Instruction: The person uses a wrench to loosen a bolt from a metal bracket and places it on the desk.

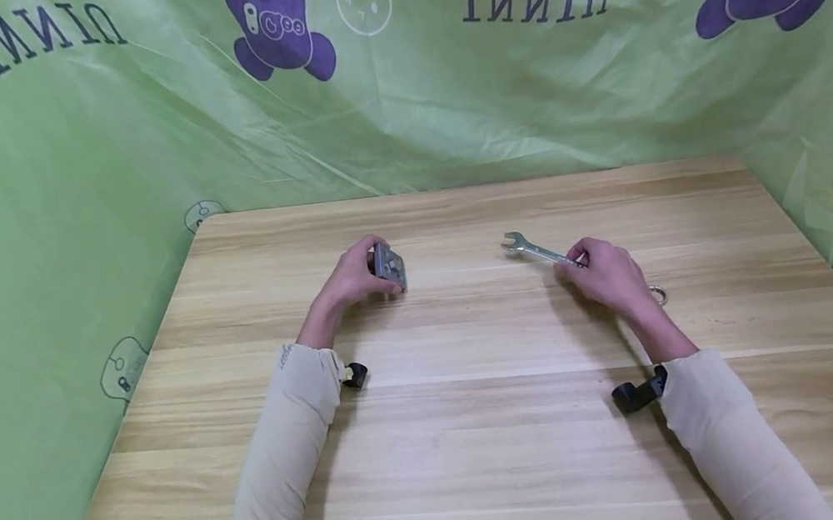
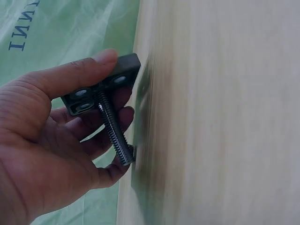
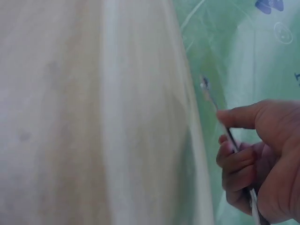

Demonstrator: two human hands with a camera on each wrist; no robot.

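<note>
In the head view my left hand (image 1: 352,278) grips a small grey metal block (image 1: 390,267) by its edges, thumb on the near side. Seen from the left wrist, the thumb lies across the block's edge and a long threaded bolt (image 2: 112,126) sticks out of its face toward the palm and curled fingers. Several round holes show in that face. Over to the right, my right hand (image 1: 605,277) pinches a silver combination wrench (image 1: 533,249) along its shank. Its open jaw end points left toward the block, apart from it; the ring end shows behind the wrist.
A wood-grain table (image 1: 473,455) lies under both hands. Green printed sheeting (image 1: 404,127) hangs behind and along both sides. Small black wrist cameras (image 1: 636,394) stick out from the cream sleeves (image 1: 283,440).
</note>
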